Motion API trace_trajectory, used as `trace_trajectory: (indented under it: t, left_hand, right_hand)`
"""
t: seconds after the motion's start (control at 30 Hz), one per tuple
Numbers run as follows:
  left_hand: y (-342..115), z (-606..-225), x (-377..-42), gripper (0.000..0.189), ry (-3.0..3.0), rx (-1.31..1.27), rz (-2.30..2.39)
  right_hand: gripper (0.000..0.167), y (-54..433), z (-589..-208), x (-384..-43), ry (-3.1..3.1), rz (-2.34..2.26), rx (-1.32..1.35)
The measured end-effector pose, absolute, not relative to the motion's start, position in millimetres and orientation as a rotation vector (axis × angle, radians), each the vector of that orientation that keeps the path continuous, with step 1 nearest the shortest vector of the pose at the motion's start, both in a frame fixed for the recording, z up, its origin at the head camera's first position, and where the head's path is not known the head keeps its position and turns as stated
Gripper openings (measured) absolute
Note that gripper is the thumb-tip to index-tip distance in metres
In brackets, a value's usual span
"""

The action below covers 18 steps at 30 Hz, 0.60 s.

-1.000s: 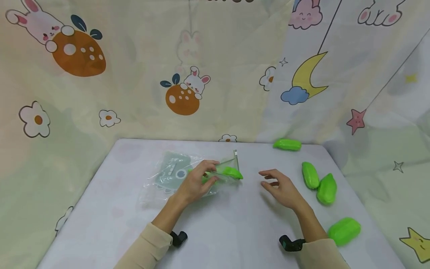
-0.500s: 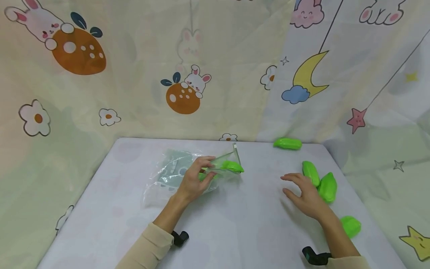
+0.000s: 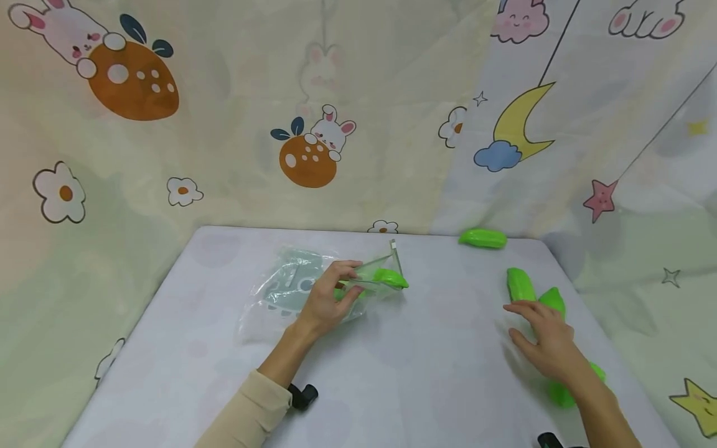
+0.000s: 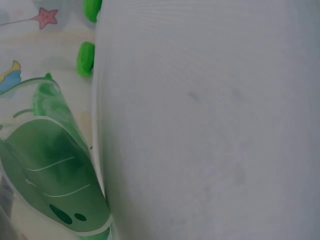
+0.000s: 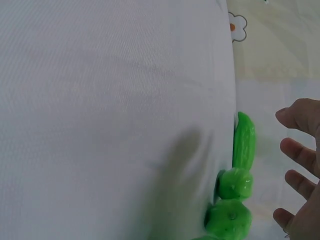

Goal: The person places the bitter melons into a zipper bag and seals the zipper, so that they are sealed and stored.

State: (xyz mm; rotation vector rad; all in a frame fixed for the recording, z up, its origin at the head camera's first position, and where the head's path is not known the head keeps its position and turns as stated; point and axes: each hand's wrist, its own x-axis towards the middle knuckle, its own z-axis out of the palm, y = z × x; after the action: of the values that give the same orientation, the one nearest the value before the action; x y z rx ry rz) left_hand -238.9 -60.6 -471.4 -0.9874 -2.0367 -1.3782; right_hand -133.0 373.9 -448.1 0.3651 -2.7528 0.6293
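Note:
My left hand (image 3: 327, 297) grips a clear zip bag (image 3: 287, 287) by its raised mouth. A pale green figure is printed on the bag, and a white slider sits at one end of its zip. One bright green toy vegetable (image 3: 390, 278) lies in the bag's mouth; more green shows behind the fingers. In the left wrist view the bag (image 4: 55, 172) appears at the left, the hand hidden. My right hand (image 3: 551, 345), fingers spread and holding nothing, is over the right side, partly covering a green toy vegetable (image 3: 553, 301). The right wrist view shows its fingers (image 5: 299, 152) apart from the toys.
Another green toy (image 3: 521, 284) lies just beyond the right hand, and one (image 3: 483, 238) sits at the table's far edge. A further toy (image 3: 562, 396) is partly hidden by the right forearm. A patterned cloth (image 3: 235, 124) hangs behind the white table (image 3: 426, 386).
My right hand has moved right and nearer, away from the bag to the green toys. The left hand has lifted the bag's mouth slightly and keeps its hold.

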Motion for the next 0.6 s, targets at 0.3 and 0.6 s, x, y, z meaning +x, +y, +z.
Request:
trace_trajectory:
  t: [0.3, 0.6]
  left_hand:
    - [-67.6, -470.1, -239.6, 0.03, -2.051, -0.978, -1.362]
    - [-70.9, -469.6, -237.8, 0.029, -2.074, -0.974, -1.366]
  right_hand:
    - [0.043, 390.1, -447.8, -123.1, -2.797, 0.548, 0.215]
    - [0.037, 412.1, -452.4, -114.4, -2.677, 0.526, 0.231]
